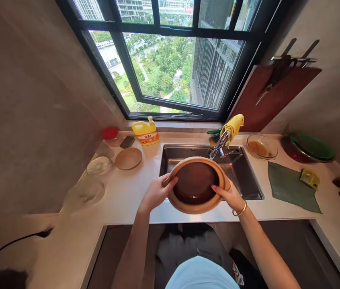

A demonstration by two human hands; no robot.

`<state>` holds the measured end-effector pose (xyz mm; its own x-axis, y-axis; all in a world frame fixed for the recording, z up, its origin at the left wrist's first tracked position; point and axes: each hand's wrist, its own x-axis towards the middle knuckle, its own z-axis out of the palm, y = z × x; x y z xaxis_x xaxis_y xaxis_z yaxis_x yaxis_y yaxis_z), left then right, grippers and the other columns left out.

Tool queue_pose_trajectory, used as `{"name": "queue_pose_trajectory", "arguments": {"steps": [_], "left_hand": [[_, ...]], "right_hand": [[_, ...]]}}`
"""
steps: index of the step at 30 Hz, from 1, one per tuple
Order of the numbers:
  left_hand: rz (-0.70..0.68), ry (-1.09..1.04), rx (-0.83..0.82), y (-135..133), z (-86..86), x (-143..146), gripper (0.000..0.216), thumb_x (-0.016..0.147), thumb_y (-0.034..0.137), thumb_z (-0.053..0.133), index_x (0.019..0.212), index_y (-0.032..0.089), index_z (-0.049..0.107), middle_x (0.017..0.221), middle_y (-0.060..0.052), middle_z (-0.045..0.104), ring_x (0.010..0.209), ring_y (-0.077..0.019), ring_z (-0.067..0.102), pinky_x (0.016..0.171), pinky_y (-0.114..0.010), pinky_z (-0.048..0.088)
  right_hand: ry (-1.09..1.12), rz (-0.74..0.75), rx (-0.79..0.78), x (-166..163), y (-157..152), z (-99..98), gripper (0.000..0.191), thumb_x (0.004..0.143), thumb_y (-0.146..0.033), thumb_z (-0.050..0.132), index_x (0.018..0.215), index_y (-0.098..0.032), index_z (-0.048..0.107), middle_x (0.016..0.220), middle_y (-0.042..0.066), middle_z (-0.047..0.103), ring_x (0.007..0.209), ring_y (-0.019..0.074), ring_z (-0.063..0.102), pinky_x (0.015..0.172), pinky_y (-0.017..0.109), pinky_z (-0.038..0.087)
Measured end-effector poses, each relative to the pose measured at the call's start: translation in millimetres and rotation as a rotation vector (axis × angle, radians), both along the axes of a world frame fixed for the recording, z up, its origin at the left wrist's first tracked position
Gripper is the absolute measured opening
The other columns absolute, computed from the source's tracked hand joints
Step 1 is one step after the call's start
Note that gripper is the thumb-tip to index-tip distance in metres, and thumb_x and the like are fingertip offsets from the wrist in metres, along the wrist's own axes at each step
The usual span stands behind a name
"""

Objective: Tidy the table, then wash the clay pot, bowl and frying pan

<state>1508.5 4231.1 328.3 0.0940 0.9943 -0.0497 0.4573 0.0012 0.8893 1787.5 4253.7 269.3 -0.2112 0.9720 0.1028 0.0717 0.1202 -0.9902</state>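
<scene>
A round clay pot point(197, 206), tan outside and glazed dark brown inside, is held over the front edge of the sink point(252, 176), its opening tilted toward me. My left hand point(155, 193) grips its left side, the thumb over the rim. On the right side my right hand point(230, 196) is closed on the pot the same way, thumb inside the rim; a gold bangle circles that wrist. Behind the pot stands the chrome faucet point(220, 146) with a yellow cloth point(233, 125) draped over it. The pot hides part of the basin.
Left of the sink are a yellow detergent bottle point(146, 133), a tan round lid point(128, 158), a red-lidded jar point(110, 133) and glass lids point(99, 165). On the right are a glass bowl point(260, 147), a green cloth point(290, 186) and a green basin point(313, 147). Knives and scissors hang before a cutting board point(254, 96).
</scene>
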Motion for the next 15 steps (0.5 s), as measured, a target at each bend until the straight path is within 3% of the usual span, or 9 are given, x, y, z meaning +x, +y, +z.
{"name": "queue_pose_trajectory", "arguments": {"steps": [2,4,7,9,12,15], "left_hand": [[-0.016,0.048,0.156,0,8.8,0,0.033,0.080,0.038,0.062,0.108,0.020,0.068,0.080,0.001,0.070,0.074,-0.0173,0.064,0.073,-0.026,0.052],[-0.018,0.023,0.286,0,16.4,0,0.052,0.075,0.026,0.066,0.126,0.023,0.060,0.102,-0.001,0.072,0.090,-0.0207,0.067,0.090,-0.031,0.051],[0.041,-0.054,0.439,-6,25.7,5,0.060,0.073,0.017,0.065,0.132,0.023,0.056,0.126,-0.005,0.064,0.117,-0.0257,0.060,0.106,-0.036,0.042],[0.092,-0.092,0.577,-13,30.6,11,0.055,0.075,0.015,0.065,0.129,0.025,0.059,0.131,-0.005,0.061,0.127,-0.0267,0.052,0.114,-0.041,0.033],[0.117,-0.114,0.817,-22,33.2,18,0.044,0.082,0.014,0.060,0.124,0.028,0.063,0.134,-0.003,0.059,0.129,-0.0258,0.049,0.119,-0.050,0.023],[0.118,-0.071,0.970,-23,26.0,21,0.040,0.087,0.014,0.055,0.123,0.031,0.062,0.136,-0.002,0.057,0.128,-0.0243,0.051,0.118,-0.055,0.024]], "right_hand": [[-0.081,-0.021,0.224,5,5,10.6,0.061,0.080,-0.034,0.067,0.136,-0.022,0.047,0.136,0.010,0.056,0.123,0.0233,0.055,0.104,0.040,0.046],[-0.137,0.032,0.463,11,14,29.8,0.059,0.082,-0.036,0.065,0.137,-0.024,0.048,0.138,0.009,0.055,0.125,0.0237,0.054,0.106,0.042,0.044],[-0.165,0.096,0.747,20,29,61.0,0.049,0.083,-0.039,0.063,0.130,-0.027,0.054,0.135,0.008,0.057,0.123,0.0250,0.056,0.104,0.045,0.047],[-0.183,0.084,0.873,26,34,73.0,0.038,0.086,-0.039,0.060,0.122,-0.028,0.059,0.132,0.007,0.060,0.121,0.0245,0.057,0.104,0.048,0.046],[-0.204,0.035,0.962,31,37,71.1,0.024,0.087,-0.042,0.057,0.106,-0.030,0.065,0.128,0.004,0.063,0.119,0.0239,0.059,0.102,0.053,0.046],[-0.232,-0.018,0.969,30,39,56.0,0.018,0.087,-0.043,0.056,0.095,-0.030,0.065,0.124,0.003,0.065,0.118,0.0233,0.060,0.095,0.052,0.052]]}}
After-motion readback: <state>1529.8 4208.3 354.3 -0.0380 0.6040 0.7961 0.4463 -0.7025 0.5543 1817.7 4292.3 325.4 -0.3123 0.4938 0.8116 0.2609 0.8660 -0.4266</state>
